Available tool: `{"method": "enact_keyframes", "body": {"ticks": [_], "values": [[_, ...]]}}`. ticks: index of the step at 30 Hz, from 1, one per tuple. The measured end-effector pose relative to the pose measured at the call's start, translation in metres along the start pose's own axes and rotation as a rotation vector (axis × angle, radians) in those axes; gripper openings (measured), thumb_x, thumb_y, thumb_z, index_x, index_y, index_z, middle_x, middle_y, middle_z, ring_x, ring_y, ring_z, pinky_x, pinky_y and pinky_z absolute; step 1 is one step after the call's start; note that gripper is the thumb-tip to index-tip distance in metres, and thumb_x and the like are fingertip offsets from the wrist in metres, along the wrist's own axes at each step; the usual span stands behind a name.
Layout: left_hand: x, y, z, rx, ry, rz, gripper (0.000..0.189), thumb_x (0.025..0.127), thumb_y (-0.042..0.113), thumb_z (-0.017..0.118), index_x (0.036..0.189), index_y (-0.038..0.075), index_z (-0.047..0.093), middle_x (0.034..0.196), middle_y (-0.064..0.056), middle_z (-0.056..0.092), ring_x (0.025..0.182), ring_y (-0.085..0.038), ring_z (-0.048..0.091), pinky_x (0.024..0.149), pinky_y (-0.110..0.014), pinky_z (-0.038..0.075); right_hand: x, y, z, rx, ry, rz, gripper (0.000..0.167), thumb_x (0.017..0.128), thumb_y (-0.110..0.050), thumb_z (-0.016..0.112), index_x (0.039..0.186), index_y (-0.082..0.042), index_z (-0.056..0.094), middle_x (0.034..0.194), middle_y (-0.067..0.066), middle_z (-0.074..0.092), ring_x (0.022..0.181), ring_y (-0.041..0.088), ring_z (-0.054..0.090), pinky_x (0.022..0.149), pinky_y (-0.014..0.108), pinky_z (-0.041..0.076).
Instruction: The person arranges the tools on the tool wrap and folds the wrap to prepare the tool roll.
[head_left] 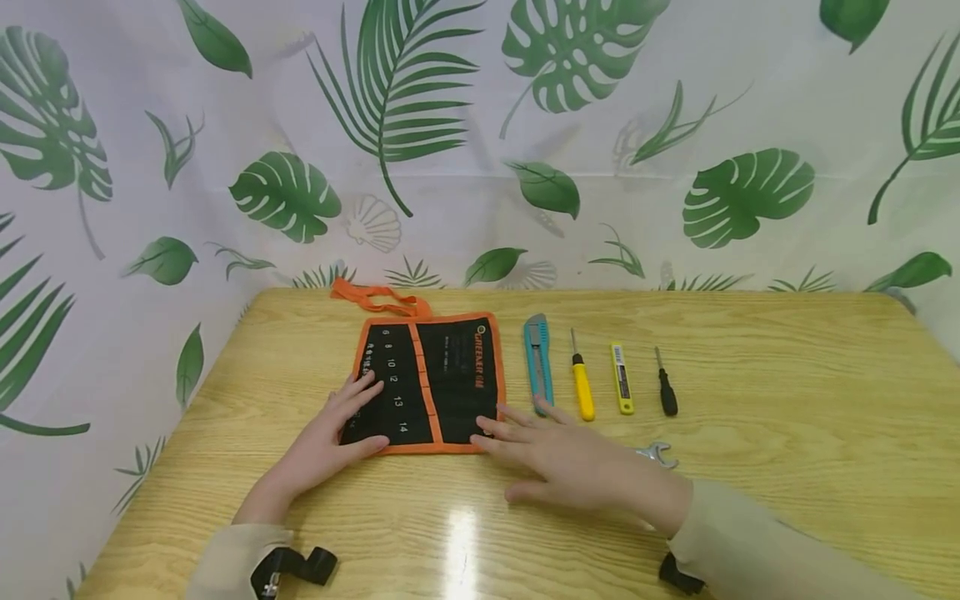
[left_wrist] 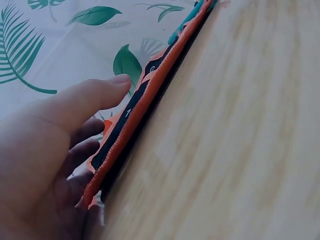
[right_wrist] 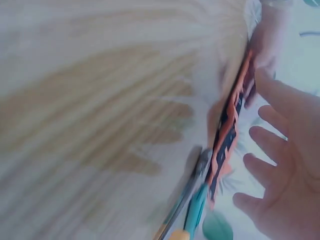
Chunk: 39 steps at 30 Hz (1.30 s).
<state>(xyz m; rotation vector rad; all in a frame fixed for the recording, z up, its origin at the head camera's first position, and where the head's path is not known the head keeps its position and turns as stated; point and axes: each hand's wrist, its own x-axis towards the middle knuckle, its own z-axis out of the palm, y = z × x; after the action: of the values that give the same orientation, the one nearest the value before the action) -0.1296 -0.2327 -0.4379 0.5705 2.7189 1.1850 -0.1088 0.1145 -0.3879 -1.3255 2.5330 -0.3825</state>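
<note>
- Filling the background, a white cloth printed with green leaves [head_left: 480, 175] hangs behind everything, perhaps to screen off the room; the head view cuts off its outer parts.
- Before it spreads a pale wood-grained tabletop [head_left: 420, 500], whose near edge is out of view.
- Left of the tabletop's middle, a black fabric tool pouch with orange binding [head_left: 431, 379] lies flat, numbered side up, probably so the sizes can be read. Fingers cover some lower-left markings, and the finest print is illegible.
- Reaching over the pouch's lower right corner, the right hand [head_left: 555, 454] grasps nothing, its fingers spread; whether the fingertips press or hover is hard to tell.
- The left hand [head_left: 337, 429] lies over the pouch's left side, ungripping, fingers extended and thumb by the lower border, seemingly to steady the fabric.
- A looped orange fabric strap [head_left: 382, 298] lies loose beyond the pouch's top edge.
- Right of the pouch, a teal utility knife [head_left: 537, 358], yellow-handled screwdriver [head_left: 582, 387], narrow yellow-green case [head_left: 622, 379] and black-handled screwdriver [head_left: 667, 392] form a row, apparently for easy picking. The case's contents are hidden; a right fingertip overlaps the knife's lower end.
- Smallest showing is a silver open-ended wrench [head_left: 660, 454], mostly concealed by the right wrist.
</note>
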Motion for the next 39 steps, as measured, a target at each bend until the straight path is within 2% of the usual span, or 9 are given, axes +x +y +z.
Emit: {"method": "enact_keyframes", "body": {"ticks": [3,7,11,18,23,30,39], "values": [[-0.001,-0.002,0.0,0.003,0.003,0.021,0.077,0.084,0.04,0.073,0.149,0.019,0.037,0.158,-0.002,0.02,0.145,-0.027,0.002,0.112,-0.057,0.003,-0.009,0.007,-0.004,0.003,0.111,0.004,0.061,0.093,-0.036,0.062,0.147,-0.018,0.041,0.153,0.003,0.032,0.141,0.029,0.025,0.11,0.056,0.019],[-0.002,-0.006,0.001,0.032,0.006,0.035,0.075,0.083,0.043,0.072,0.147,0.021,0.04,0.157,0.0,0.021,0.145,-0.028,0.002,0.109,-0.063,0.009,-0.027,0.019,-0.009,0.08,0.247,0.018,0.051,0.089,-0.025,0.069,0.136,-0.011,0.055,0.142,0.007,0.048,0.129,0.031,0.042,0.102,0.052,0.037],[-0.002,-0.006,0.003,0.063,0.006,0.053,0.07,0.084,0.043,0.071,0.145,0.022,0.044,0.157,0.0,0.023,0.145,-0.029,0.004,0.106,-0.066,0.013,-0.047,0.029,-0.013,0.184,0.292,0.087,0.041,0.089,-0.021,0.069,0.128,-0.009,0.062,0.133,0.006,0.056,0.122,0.029,0.048,0.096,0.051,0.042],[-0.002,-0.006,0.004,0.093,0.006,0.075,0.065,0.085,0.044,0.07,0.143,0.025,0.047,0.157,0.001,0.024,0.145,-0.028,0.005,0.106,-0.066,0.014,-0.076,0.039,-0.013,0.224,0.333,0.218,0.035,0.083,-0.018,0.075,0.118,-0.015,0.067,0.123,-0.002,0.06,0.115,0.026,0.052,0.091,0.049,0.045],[-0.001,-0.007,0.006,0.109,0.012,0.072,0.064,0.085,0.046,0.069,0.142,0.028,0.048,0.156,0.002,0.024,0.145,-0.027,0.005,0.107,-0.065,0.014,-0.094,0.049,-0.013,0.198,0.345,0.252,0.035,0.081,-0.018,0.078,0.114,-0.016,0.068,0.115,-0.006,0.062,0.107,0.022,0.056,0.086,0.043,0.049],[-0.002,-0.009,0.007,0.116,0.021,0.066,0.063,0.085,0.047,0.068,0.142,0.027,0.048,0.156,0.003,0.025,0.145,-0.026,0.006,0.108,-0.063,0.014,-0.116,0.067,-0.011,0.251,0.282,0.293,0.034,0.082,-0.021,0.076,0.113,-0.012,0.068,0.109,-0.004,0.064,0.094,0.017,0.061,0.077,0.032,0.053],[-0.003,-0.01,0.007,0.111,0.028,0.065,0.06,0.088,0.044,0.066,0.142,0.026,0.049,0.156,0.002,0.025,0.145,-0.027,0.007,0.108,-0.063,0.015,-0.125,0.079,-0.002,0.256,0.264,0.32,0.031,0.081,-0.025,0.077,0.109,-0.014,0.069,0.104,-0.005,0.063,0.088,0.008,0.059,0.071,0.026,0.053]]}}
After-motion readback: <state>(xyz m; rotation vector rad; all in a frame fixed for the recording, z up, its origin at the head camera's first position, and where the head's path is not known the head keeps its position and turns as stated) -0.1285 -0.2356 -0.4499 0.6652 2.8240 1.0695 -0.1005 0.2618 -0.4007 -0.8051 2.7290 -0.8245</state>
